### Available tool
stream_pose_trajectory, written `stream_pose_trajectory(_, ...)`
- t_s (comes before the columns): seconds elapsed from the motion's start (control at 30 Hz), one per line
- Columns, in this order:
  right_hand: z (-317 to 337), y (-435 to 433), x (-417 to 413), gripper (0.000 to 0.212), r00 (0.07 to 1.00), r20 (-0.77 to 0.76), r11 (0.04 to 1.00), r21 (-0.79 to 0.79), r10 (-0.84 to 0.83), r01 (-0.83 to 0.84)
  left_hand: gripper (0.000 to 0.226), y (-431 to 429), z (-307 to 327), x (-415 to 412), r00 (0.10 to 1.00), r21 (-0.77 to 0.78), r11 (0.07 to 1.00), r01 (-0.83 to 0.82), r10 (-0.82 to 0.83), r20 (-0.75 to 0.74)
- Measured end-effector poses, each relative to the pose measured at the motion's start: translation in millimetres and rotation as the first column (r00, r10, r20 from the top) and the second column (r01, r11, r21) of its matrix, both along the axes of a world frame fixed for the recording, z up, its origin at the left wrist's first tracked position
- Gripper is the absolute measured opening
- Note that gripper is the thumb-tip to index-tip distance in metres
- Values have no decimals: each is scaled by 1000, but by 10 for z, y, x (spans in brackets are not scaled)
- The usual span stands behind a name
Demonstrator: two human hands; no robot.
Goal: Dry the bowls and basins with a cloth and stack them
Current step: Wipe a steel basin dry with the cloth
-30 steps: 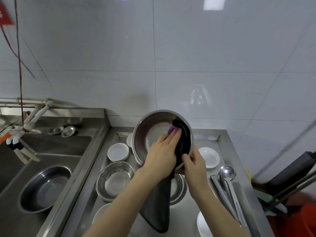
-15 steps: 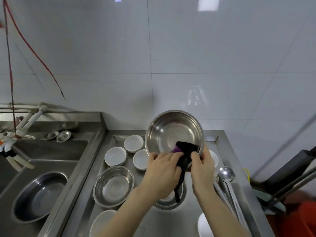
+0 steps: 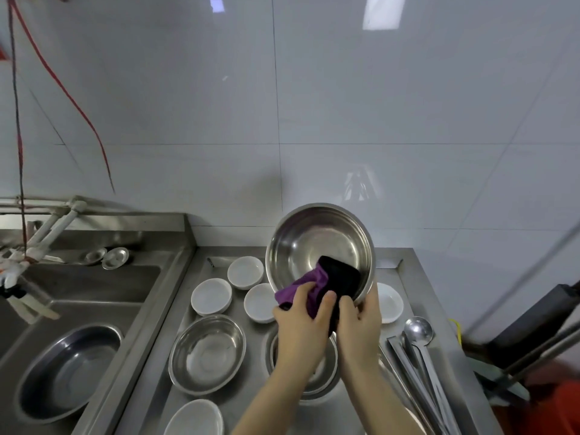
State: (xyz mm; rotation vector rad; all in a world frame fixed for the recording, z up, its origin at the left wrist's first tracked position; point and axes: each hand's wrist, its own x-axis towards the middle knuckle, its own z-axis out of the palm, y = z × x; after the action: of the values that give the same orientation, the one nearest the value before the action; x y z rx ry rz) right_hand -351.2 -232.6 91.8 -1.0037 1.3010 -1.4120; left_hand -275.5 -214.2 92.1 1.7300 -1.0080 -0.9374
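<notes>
The steel basin [image 3: 314, 237] is held tilted above the counter [image 3: 405, 277], with its open side turned toward the camera. Its lower rim is gripped by the right hand [image 3: 361, 318], with the fingers curled round the edge. The cloth [image 3: 339, 277], black with a purple side, is bunched in the grip of the left hand [image 3: 301, 315] and pressed against the lower inner wall.

For a good result, the cloth is best swept round the whole inner wall and across the floor while the basin is turned in the right hand. The rim and outside should be wiped as well. A firm grip is advisable, since wet steel is likely to slip.

Directly beneath the hands a second basin [image 3: 326, 368] is seen, partly hidden by the forearms; it is probably where the dried one is to be stacked. A third basin [image 3: 207, 353] lies to its left. Three small white bowls [image 3: 211, 296] are set just behind, close under the raised basin, and could be knocked when it is lowered. A white dish [image 3: 390, 302], a ladle [image 3: 417, 331] and tongs [image 3: 408, 365] lie on the right. Another basin [image 3: 69, 372] sits in the sink [image 3: 94, 277].
</notes>
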Motion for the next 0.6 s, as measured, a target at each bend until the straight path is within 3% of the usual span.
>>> stream_pose_trajectory(0.07, 10, 11, 11, 50, 999, -36, 999, -6, 36, -36, 34, -97, -22, 75, 998, -3, 999, -47, 47, 37)
stream_pose_trajectory(0.17, -3, 11, -76, 41, 996, -75, 998, 21, 53, -52, 30, -241, -2, 267, 989, -27, 997, -68, 71, 133)
stream_pose_trajectory(0.3, 161, -26, -384, 41, 963, -91, 963, 112, 254, -244, 31, -377, 51, 654, 900, -52, 990, 128, -94, 426)
stream_pose_trajectory(0.43, 342, -113, -593, 42, 902, -113, 904, 161, 417, -397, 33, -459, 149, 953, 770, -41, 937, 346, -259, 584)
stream_pose_trajectory(0.5, 321, -100, -512, 44, 916, -175, 930, 131, 362, -343, 35, -438, 150, 915, 809, -93, 956, 278, -180, 559)
stream_pose_trajectory(0.6, 183, -83, -293, 43, 958, -199, 978, 39, 207, -203, 35, -304, 121, 644, 883, -114, 993, -29, 79, 463)
